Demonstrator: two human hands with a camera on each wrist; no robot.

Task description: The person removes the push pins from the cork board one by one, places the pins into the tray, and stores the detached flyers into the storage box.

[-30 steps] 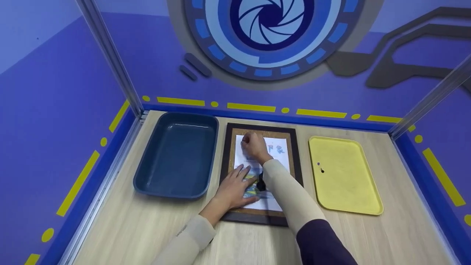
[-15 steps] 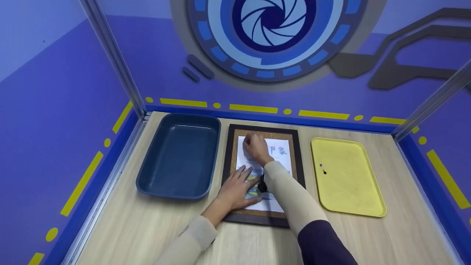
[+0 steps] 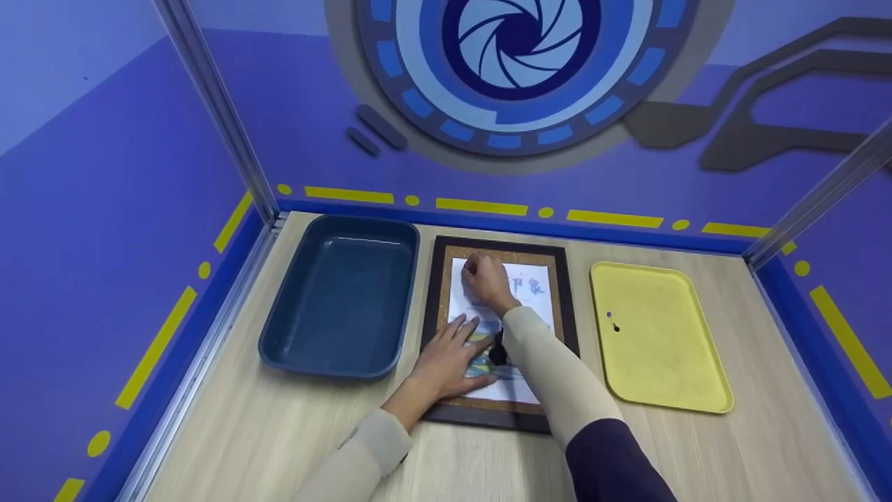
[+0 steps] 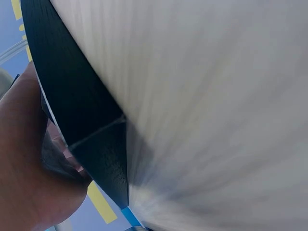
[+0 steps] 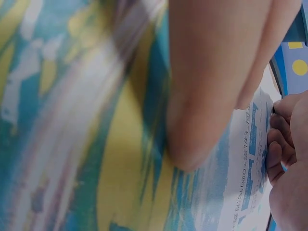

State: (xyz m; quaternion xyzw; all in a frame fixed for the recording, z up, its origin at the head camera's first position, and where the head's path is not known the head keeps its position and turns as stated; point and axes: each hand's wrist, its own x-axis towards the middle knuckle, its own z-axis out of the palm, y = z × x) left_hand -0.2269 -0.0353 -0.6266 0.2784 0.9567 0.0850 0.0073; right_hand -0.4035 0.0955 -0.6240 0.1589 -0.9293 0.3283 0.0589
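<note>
A dark-framed cork board (image 3: pixel 435 300) lies on the table, bearing a white sheet of paper (image 3: pixel 512 390) with Chinese characters and a blue, yellow and green picture. My left hand (image 3: pixel 446 355) rests spread on the sheet's lower left; its fingers (image 5: pixel 202 96) show large in the right wrist view. In the left wrist view, the left hand (image 4: pixel 29 163) lies beside the dark frame (image 4: pixel 72 82). My right hand (image 3: pixel 486 280) is at the sheet's upper left corner, fingers curled. In the right wrist view, the right hand (image 5: pixel 291 139) pinches a small dark pin, mostly hidden by its fingertips.
A deep blue tray (image 3: pixel 334 307) stands left of the board. To the right lies a shallow yellow tray (image 3: pixel 665 341) with a small purple piece (image 3: pixel 609 314) and a small black piece (image 3: pixel 617 328) near its left edge. Blue-purple walls (image 3: pixel 293 125) enclose the table.
Both hands keep their places on the sheet. The whole head view has shifted slightly, moving the scene a little right and down.
</note>
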